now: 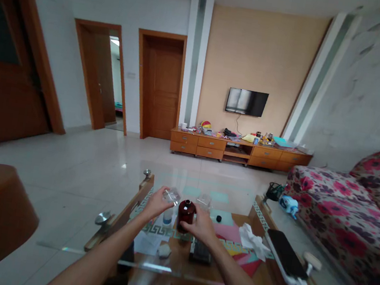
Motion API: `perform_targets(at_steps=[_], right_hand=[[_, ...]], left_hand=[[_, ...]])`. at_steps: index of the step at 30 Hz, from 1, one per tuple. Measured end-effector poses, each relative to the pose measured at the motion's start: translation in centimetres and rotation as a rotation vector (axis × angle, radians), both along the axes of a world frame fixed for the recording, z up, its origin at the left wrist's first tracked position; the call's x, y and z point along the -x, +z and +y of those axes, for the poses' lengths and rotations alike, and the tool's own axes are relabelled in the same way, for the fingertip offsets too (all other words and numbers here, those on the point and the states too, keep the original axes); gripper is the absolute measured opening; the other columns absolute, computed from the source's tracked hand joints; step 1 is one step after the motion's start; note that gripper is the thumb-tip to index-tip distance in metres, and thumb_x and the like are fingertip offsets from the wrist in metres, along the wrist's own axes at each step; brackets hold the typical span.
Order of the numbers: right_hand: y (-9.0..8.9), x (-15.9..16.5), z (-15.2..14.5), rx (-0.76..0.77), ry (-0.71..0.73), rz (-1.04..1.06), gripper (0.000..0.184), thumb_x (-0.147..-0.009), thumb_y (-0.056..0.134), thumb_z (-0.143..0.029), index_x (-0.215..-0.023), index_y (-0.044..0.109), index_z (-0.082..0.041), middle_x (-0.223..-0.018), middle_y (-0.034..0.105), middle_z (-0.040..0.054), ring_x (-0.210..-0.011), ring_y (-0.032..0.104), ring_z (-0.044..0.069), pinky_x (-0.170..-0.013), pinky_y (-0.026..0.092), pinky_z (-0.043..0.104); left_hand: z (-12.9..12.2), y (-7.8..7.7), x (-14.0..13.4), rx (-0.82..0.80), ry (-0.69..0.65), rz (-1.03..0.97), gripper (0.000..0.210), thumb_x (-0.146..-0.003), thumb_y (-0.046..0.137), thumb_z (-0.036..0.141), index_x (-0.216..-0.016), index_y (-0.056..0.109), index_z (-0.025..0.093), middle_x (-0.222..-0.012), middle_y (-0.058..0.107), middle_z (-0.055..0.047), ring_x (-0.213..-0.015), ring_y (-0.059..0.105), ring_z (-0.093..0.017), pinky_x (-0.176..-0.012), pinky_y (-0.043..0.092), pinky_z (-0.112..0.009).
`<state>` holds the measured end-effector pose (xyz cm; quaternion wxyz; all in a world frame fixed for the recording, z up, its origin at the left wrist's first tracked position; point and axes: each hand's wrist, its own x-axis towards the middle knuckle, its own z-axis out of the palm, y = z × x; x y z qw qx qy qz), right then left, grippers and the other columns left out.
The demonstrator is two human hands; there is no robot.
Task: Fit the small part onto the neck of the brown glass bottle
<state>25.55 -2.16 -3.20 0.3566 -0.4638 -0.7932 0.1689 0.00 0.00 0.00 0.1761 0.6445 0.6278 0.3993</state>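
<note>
My left hand (157, 204) is closed on a clear cup (172, 195), held tilted over the glass tabletop. With my right hand (202, 225) I grip the side of a brown bottle (186, 215); it is upright and its mouth is uncapped. Just behind that hand stands a second clear cup (203, 202), partly hidden. A small black cap (219, 219) lies to the right of the bottle. Below the left cup a pale, clear container with a bluish base (167, 216) shows; whether it is on or under the glass I cannot tell.
Crumpled white tissue (253, 240) and a phone (285, 252) with a white cable lie to the right on the glass table (154, 267). Under the glass are a whitish lump (164, 250) and a dark box (200, 251). A flowered sofa (349, 217) stands at right.
</note>
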Motion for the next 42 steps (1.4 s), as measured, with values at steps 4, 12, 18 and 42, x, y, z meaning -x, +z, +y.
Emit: perform_targets(at_steps=[4, 12, 18, 42], right_hand=[[-0.4, -1.4, 0.5, -0.021, -0.013, -0.022, 0.086, -0.074, 0.086, -0.05, -0.149, 0.052, -0.025, -0.135, 0.069, 0.0122, -0.124, 0.065, 0.034, -0.106, 0.05, 0.048], [3.4, -2.4, -1.4, -0.185, 0.042, 0.065, 0.097, -0.084, 0.079, -0.054, -0.164, 0.033, -0.027, -0.16, 0.048, 0.0146, -0.146, 0.046, 0.033, -0.122, 0.036, 0.056], [5.8, -2.6, -4.2, -0.127, 0.212, 0.18, 0.094, -0.08, 0.085, -0.047, -0.16, 0.038, -0.031, -0.16, 0.048, 0.011, -0.145, 0.047, 0.032, -0.122, 0.038, 0.055], [2.8, -8.4, 0.2, -0.109, -0.212, 0.359, 0.07, -0.077, 0.08, -0.044, -0.138, 0.051, -0.025, -0.13, 0.068, 0.0098, -0.111, 0.069, 0.03, -0.099, 0.056, 0.048]], left_hand=[[-2.2, 1.9, 0.2, -0.056, -0.031, 0.034, 0.06, -0.075, 0.081, 0.043, -0.128, 0.065, 0.022, -0.108, 0.075, -0.007, -0.098, 0.072, -0.028, -0.086, 0.053, -0.036], [-6.7, 6.4, -1.6, -0.138, -0.161, 0.012, 0.061, -0.074, 0.082, 0.046, -0.129, 0.066, 0.024, -0.109, 0.076, -0.005, -0.095, 0.071, -0.025, -0.083, 0.055, -0.035], [-9.2, 8.3, -3.9, -0.171, -0.434, -0.069, 0.064, -0.072, 0.086, 0.036, -0.13, 0.061, 0.026, -0.118, 0.074, -0.005, -0.108, 0.07, -0.024, -0.088, 0.056, -0.034], [-3.3, -1.1, -7.2, -0.017, -0.274, 0.025, 0.069, -0.076, 0.083, 0.046, -0.134, 0.052, 0.024, -0.121, 0.075, -0.009, -0.111, 0.072, -0.032, -0.096, 0.054, -0.041]])
